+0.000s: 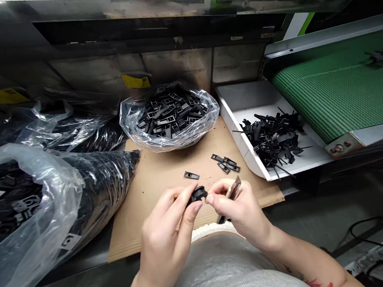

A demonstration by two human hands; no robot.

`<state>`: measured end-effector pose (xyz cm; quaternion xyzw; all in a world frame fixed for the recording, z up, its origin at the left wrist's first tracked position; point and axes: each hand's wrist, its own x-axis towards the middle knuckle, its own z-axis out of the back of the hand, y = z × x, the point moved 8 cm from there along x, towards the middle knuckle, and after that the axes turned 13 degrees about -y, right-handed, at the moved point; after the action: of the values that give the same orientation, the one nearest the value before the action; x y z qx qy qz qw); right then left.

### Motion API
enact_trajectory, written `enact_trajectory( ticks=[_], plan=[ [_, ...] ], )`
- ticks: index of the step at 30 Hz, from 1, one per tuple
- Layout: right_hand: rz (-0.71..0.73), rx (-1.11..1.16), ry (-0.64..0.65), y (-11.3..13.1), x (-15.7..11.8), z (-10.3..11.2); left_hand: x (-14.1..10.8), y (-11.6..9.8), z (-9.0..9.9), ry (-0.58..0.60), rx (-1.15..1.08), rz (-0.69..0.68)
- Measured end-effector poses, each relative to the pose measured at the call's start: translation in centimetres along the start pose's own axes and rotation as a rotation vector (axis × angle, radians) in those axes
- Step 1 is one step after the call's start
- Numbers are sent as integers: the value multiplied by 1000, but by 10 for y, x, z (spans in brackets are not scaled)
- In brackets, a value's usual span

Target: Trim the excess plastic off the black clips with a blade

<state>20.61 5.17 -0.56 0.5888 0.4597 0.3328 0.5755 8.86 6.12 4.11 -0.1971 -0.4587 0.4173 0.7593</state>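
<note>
My left hand pinches a small rounded black part between thumb and fingers, above the near part of a cardboard sheet. Close on its right, my right hand is closed around a narrow brown and dark tool, with its thumb and index fingertip pressed together beside the black part. Whether those fingertips touch the part is too small to tell. Just beyond my hands lie one black clip and, to the right, several more black clips.
An open plastic bag of black clips stands at the back. Larger bags of black parts fill the left. At the right are a white tray with dark assembled pieces and a green conveyor belt. A metal shelf spans above.
</note>
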Motion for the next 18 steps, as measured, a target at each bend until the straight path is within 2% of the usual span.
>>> enact_trajectory(
  ticks=[3,5,8,10,14,18],
  plan=[
    [71,-27,-53,-1,3,9,-3,12,-7,80,-139,176],
    [89,-121,-14,-4,3,14,-5,17,-7,75,-199,237],
    [140,-392,117,-4,-4,19,-6,15,-1,22,-226,202],
    [224,-511,191,5,-13,20,-5,10,3,-18,-224,148],
    [413,-438,228,28,-30,16,-4,5,4,-47,-210,94],
    [535,-314,116,35,-34,16,-5,4,1,-23,-232,110]
  ],
)
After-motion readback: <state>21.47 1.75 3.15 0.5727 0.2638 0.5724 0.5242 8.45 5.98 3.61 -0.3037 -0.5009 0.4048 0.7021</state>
